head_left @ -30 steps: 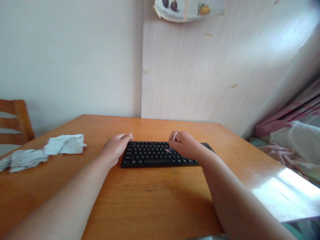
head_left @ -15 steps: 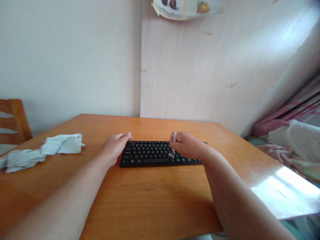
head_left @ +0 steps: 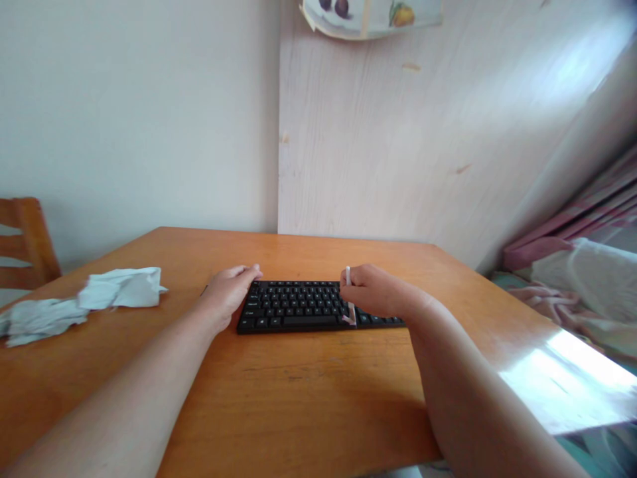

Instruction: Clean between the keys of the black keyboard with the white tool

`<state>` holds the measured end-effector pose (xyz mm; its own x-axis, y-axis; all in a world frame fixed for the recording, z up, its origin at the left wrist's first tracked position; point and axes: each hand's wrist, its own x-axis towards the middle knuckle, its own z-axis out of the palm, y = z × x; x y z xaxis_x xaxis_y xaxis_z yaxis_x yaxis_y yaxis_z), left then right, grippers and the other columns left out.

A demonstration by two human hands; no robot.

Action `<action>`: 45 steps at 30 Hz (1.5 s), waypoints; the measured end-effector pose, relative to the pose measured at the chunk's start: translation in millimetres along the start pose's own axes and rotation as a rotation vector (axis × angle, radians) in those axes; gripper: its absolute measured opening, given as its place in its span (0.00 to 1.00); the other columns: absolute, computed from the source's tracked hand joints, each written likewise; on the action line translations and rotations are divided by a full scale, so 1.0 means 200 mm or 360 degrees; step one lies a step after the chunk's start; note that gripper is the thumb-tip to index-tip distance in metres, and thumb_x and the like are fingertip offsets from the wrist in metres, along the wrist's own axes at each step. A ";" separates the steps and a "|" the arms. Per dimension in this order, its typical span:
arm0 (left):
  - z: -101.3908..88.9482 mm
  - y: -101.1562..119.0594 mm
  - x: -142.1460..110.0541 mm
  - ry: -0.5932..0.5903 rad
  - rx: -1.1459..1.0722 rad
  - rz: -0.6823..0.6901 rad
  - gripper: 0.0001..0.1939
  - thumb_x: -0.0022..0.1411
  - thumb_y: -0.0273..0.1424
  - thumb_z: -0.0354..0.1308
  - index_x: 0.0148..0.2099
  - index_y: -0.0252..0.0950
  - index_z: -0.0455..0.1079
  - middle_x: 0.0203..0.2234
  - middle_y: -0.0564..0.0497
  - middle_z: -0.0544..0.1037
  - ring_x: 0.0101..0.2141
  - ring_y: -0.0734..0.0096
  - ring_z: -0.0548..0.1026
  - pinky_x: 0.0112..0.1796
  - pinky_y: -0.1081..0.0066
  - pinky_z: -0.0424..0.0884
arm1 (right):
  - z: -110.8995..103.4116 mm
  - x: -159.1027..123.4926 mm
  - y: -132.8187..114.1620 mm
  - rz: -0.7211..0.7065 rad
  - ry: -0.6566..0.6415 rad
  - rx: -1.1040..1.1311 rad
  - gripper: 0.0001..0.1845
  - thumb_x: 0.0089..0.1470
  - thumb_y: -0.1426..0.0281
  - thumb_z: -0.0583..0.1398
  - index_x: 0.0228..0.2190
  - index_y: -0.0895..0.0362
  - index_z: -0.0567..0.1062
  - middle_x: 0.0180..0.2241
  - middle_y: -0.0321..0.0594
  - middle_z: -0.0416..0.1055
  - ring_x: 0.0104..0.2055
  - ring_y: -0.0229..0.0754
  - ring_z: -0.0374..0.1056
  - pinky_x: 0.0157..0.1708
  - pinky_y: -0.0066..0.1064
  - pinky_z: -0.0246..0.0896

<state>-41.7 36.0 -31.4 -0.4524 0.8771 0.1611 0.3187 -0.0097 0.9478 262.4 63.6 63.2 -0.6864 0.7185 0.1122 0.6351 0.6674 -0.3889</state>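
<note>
A black keyboard (head_left: 298,308) lies flat on the wooden table in front of me. At its left end, my left hand (head_left: 229,292) grips the side, with the thumb along the far left corner and the other fingers mostly hidden. My right hand (head_left: 371,287) is closed in a fist above the right part of the keys. It holds a thin white brush-like tool (head_left: 351,312) upright, whose bent lower end touches or nearly touches the keys near the front edge. Hand and wrist cover much of the keyboard's right side.
Crumpled white cloth or tissue (head_left: 122,288) lies on the table (head_left: 293,405) at the left. A wooden chair back (head_left: 30,239) stands beyond the left edge. Behind the table rises a pale wall (head_left: 149,119). Bedding and pink fabric (head_left: 552,292) are off to the right.
The white tool's lower end has moved slightly right and toward me over the keys, with my right hand shifting a little right. My left hand stays at the keyboard's left end.
</note>
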 end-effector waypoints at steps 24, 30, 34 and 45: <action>0.07 0.27 -0.23 -0.0154 0.0408 0.0608 0.21 0.67 0.48 0.49 0.40 0.38 0.75 0.36 0.50 0.81 0.42 0.60 0.77 0.45 0.65 0.69 | 0.05 0.07 0.01 0.0140 0.0315 0.1226 0.08 0.56 0.65 0.60 0.28 0.56 0.70 0.20 0.32 0.68 0.18 0.31 0.60 0.17 0.23 0.49; 0.16 0.37 -0.34 -0.0546 0.0190 0.0599 0.25 0.70 0.49 0.45 0.44 0.36 0.75 0.43 0.46 0.81 0.46 0.61 0.76 0.51 0.63 0.68 | 0.09 0.11 -0.03 0.0079 0.0424 0.1368 0.15 0.59 0.60 0.59 0.26 0.56 0.69 0.18 0.32 0.68 0.15 0.31 0.60 0.15 0.23 0.49; 0.21 0.43 -0.38 -0.0757 0.0302 0.0635 0.23 0.69 0.49 0.47 0.39 0.37 0.74 0.33 0.51 0.80 0.37 0.65 0.75 0.42 0.67 0.69 | 0.11 0.12 -0.05 0.0011 0.0508 0.1445 0.20 0.60 0.56 0.59 0.24 0.57 0.69 0.17 0.33 0.68 0.15 0.31 0.61 0.16 0.24 0.51; 0.30 0.54 -0.39 -0.0596 0.0238 0.0521 0.21 0.68 0.48 0.47 0.35 0.38 0.69 0.24 0.54 0.72 0.28 0.69 0.69 0.33 0.69 0.64 | 0.07 0.13 0.01 -0.0139 0.0517 0.2096 0.14 0.51 0.60 0.67 0.29 0.59 0.75 0.21 0.35 0.71 0.18 0.31 0.62 0.18 0.24 0.52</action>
<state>78.3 -4.6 42.4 0.0110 0.9516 0.3070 0.5215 -0.2674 0.8103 240.4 80.2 52.6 -0.4768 0.8192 0.3188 -0.3380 0.1640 -0.9268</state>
